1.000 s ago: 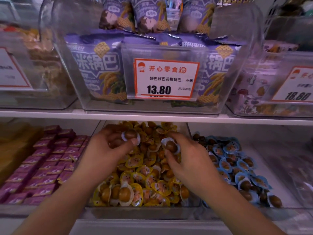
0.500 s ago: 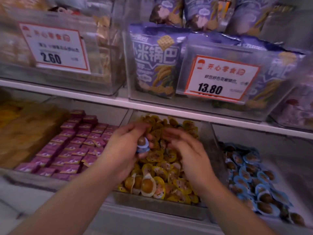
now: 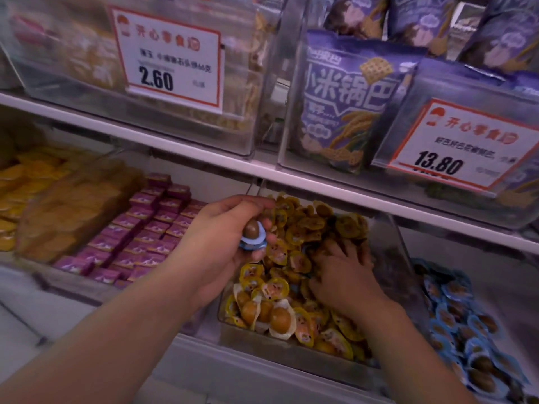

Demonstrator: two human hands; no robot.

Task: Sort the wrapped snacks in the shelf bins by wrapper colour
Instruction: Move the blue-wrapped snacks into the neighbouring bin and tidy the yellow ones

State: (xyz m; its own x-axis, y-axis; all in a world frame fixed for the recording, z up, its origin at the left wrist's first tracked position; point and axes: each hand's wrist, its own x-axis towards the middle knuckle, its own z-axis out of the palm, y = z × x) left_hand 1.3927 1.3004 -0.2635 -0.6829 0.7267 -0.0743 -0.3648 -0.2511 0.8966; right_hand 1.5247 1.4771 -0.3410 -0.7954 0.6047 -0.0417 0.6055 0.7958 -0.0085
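Yellow-wrapper bin (image 3: 291,360), lower shelf, taken as the landmark. Left hand (image 3: 221,246) hovers over its near-left corner, fingers curled round blue-wrapped snacks (image 3: 253,236), brown domes up. Right hand (image 3: 344,272) lies palm-down in the yellow-wrapped snacks (image 3: 294,228), fingers buried in the pile; whether it grips anything, cannot tell. The blue-wrapper bin (image 3: 455,310) sits just right of the landmark. Judgement: the held blues must cross the whole yellow bin rightward; the right hand is nearer that bin.
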